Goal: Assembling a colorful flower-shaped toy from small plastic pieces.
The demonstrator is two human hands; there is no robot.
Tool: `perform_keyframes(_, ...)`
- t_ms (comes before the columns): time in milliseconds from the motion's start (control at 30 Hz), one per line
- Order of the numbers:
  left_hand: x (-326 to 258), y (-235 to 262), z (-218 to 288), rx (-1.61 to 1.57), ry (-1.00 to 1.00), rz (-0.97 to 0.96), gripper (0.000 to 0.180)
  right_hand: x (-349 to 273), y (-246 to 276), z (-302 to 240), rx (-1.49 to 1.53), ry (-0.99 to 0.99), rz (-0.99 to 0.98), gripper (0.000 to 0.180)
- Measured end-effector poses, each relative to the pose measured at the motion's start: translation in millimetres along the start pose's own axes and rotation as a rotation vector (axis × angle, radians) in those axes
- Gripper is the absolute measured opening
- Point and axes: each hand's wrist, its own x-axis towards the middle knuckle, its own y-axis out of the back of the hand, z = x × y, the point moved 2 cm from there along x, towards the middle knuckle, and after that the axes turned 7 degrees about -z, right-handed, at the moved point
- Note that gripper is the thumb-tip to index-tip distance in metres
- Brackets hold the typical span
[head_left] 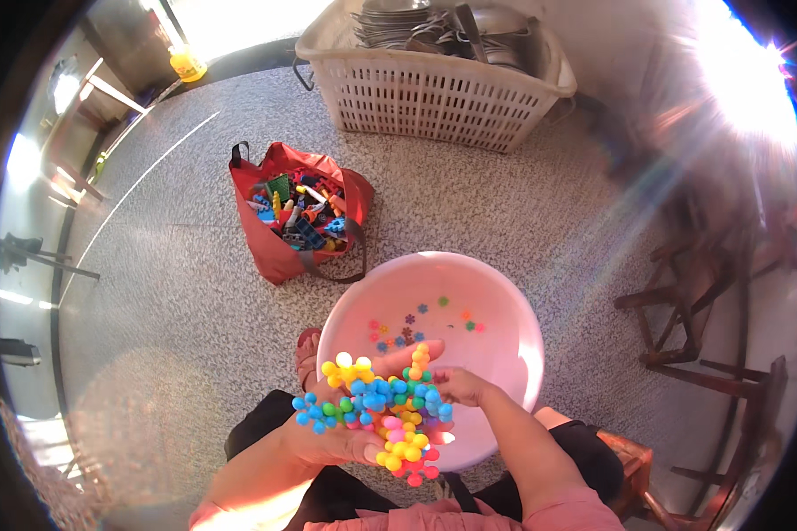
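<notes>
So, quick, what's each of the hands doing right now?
Left hand: holding the toy.
Right hand: at the toy's side; grip can't be told.

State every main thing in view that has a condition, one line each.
Pink basin: upright, open
Flower-shaped pieces: scattered across its bottom
Ball cluster: joined together, held up
Left hand: holding the ball cluster
Right hand: at the cluster's edge, grip unclear
Red bag: open, filled with toy pieces
White crate: open, loaded with metal dishes
</notes>
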Motion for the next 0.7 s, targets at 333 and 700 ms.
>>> perform_keyframes(333,3,-26,-9,-0.095,0.024,-0.022,0.093,-168,-114,-175,0.402,0.66,-0.087,0.029)
perform_keyframes(700,21,-25,-33,-0.434,0.232,0.053,0.1,-225,-156,-176,0.118,0.951,0.184,0.03)
